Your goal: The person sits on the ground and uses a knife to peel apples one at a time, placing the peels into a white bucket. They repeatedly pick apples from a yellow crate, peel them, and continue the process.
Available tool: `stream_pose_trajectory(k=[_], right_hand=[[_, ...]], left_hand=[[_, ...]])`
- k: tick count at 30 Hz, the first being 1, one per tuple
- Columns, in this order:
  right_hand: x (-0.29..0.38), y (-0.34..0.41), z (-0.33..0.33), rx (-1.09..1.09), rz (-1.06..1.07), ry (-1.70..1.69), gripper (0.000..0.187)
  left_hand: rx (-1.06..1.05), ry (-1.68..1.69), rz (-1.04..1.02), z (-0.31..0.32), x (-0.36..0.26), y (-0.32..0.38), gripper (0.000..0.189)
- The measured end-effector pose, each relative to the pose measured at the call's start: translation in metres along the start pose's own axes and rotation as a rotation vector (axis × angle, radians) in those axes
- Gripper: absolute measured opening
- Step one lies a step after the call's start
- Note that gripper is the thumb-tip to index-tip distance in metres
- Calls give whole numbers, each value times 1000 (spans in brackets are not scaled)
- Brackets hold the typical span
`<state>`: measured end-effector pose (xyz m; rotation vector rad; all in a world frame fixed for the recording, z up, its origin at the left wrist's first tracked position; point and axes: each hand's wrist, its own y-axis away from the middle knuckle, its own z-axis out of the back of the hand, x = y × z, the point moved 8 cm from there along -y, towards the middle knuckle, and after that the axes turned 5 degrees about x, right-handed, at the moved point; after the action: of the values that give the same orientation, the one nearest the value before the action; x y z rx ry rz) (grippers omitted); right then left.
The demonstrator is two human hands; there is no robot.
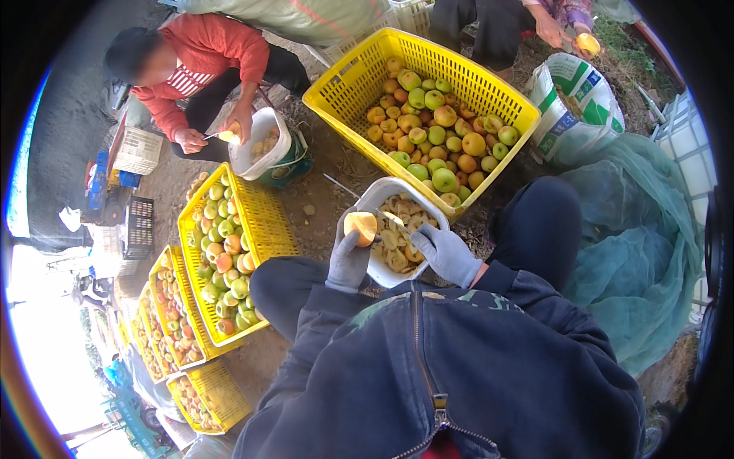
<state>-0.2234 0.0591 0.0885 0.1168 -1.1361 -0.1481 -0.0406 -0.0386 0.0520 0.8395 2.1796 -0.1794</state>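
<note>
My left hand [348, 258], in a grey glove, is shut on a partly cut apple [360, 228] with a pale orange cut face turned up. In my right hand [446, 252], also gloved, is a knife [393, 218], its blade reaching left towards the apple with a small gap between them. Both hands are above a white plastic bucket [441, 215] between my knees. Apple peelings and slices [398, 244] lie inside it. Just past the bucket stands a yellow slotted crate [344, 109] of green and reddish apples [444, 181].
At left, a person in a red jacket [212, 46] cuts fruit over another bucket [275, 137]. More yellow crates [266, 221] of apples stand left of me. A second person's hands [553, 31] work above a woven sack [559, 123]. Green netting [636, 252] lies at right.
</note>
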Motion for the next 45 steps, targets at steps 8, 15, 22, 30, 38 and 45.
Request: stream_pose_trajectory(k=[8, 15, 22, 30, 38, 45], right_hand=[[-4, -9, -4, -4, -17, -67, 34], [-34, -19, -26, 132, -52, 37, 35], [-49, -15, -27, 89, -217, -118, 39], [-44, -16, -41, 216, 17, 211, 33], [-34, -7, -27, 117, -11, 342, 27], [-45, -15, -53, 330, 134, 529, 25]], left_hand=[[-210, -1039, -273, -15, -35, 2, 84], [-263, -1182, -381, -16, -43, 11, 80], [-251, 129, -8, 19, -8, 4, 56], [-311, 312, 98, 16, -5, 11, 72], [-251, 347, 114, 4, -8, 13, 79], [-208, 345, 122, 10, -7, 9, 79]])
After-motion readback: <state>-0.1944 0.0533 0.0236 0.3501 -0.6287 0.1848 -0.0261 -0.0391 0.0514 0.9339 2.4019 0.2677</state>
